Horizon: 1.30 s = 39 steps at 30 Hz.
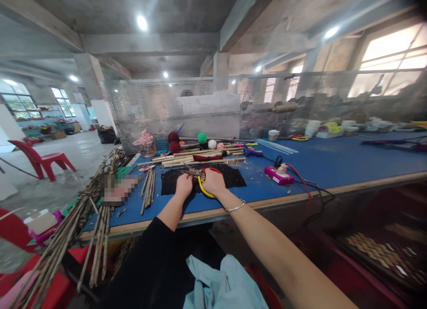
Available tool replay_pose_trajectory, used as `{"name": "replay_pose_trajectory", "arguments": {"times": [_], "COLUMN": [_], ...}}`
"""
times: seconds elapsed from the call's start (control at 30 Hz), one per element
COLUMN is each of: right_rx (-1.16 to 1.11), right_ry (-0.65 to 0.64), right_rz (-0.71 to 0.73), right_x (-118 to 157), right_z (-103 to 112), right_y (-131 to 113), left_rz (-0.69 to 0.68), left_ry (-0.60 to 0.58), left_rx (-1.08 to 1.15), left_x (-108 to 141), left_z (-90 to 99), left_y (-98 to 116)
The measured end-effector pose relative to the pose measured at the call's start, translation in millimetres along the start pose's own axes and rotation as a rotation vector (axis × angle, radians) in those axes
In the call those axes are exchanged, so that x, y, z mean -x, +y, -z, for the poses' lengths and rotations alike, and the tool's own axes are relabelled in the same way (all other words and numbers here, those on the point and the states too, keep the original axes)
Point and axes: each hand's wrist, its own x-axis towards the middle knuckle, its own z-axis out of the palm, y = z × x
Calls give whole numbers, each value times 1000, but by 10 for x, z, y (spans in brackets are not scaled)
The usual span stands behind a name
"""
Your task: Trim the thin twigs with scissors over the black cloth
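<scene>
Blue cloth (224,284), right hand (214,182) holding scissors (202,174) crosswise, blades (192,170) leftward

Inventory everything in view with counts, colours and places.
Worktable: one, blue, centre to right
Sheet: one, black, on worktable
Scissors: one, red and yellow handles, over sheet
Short sticks: several, brown, left of sheet
Pale sticks: many, tan, beyond sheet
Balls: several, red, green, white, behind pale sticks
Jar: one, pink, back left
Power strip: at least one, magenta, right of sheet
Rods: several, translucent, behind power strip
Branches: many, brown, left side
Perforated panels: several, grey, behind worktable
Plastic chairs: several, red, left
Cloth: one, light blue, lap
Distant clutter: uncountable, blurred, background
Left hand: one, bare, by scissor blades
Right hand: one, bare, on scissor handles
</scene>
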Motion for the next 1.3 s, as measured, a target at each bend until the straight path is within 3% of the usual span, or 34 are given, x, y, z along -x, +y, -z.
{"name": "replay_pose_trajectory", "arguments": {"times": [0.2, 0.43, 0.63, 0.83, 1.03, 1.2, 1.3], "right_rx": [-32, -26, 49, 241, 271, 253, 173], "right_ry": [-104, -98, -171, 35, 172, 269, 310], "right_rz": [-46, -71, -60, 114, 276, 315, 231], "right_x": [-11, 3, -156, -341, -465, -623, -720], "right_z": [21, 32, 224, 537, 572, 503, 427], "right_y": [0, -16, 157, 309, 400, 607, 772], "left_rz": [-6, -55, 51, 226, 466, 360, 231], "left_ry": [-25, -87, -81, -54, -27, 24, 30], "left_rx": [-86, -130, 57, 396, 526, 330, 48], "left_x": [20, 50, -5, -74, -303, -612, -799], "left_z": [-6, -47, -20, -54, 25, 133, 137], "left_y": [35, 78, -9, -58, -2, -92, -142]}}
